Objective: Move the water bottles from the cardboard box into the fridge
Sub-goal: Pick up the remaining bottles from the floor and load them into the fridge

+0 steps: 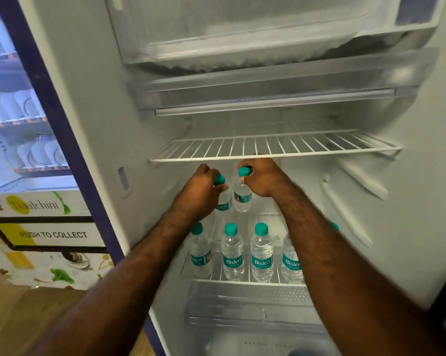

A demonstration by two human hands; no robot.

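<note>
Left hand: your left hand is curled round the neck of a water bottle, just under its teal cap, deep inside the fridge.
Right hand: your right hand grips a second water bottle at its top, fingers wrapped round the teal cap.
Held bottles: the two stand side by side, close together, upright or nearly so, towards the back of the lower wire shelf; whether their bases touch the shelf you cannot tell.
Front row: four more Bisleri bottles stand upright in a line at the front of the same shelf, between your forearms; the rightmost is partly hidden by your right arm, and another teal cap peeks out beyond that arm.
Upper wire shelf: the white rack sits just above your hands.
Above: a clear tray and a frosted freezer compartment.
Below: a clear crisper cover under the bottle shelf.
Left of the fridge: a vending machine with a "PUSH TO COLLECT" flap.
</note>
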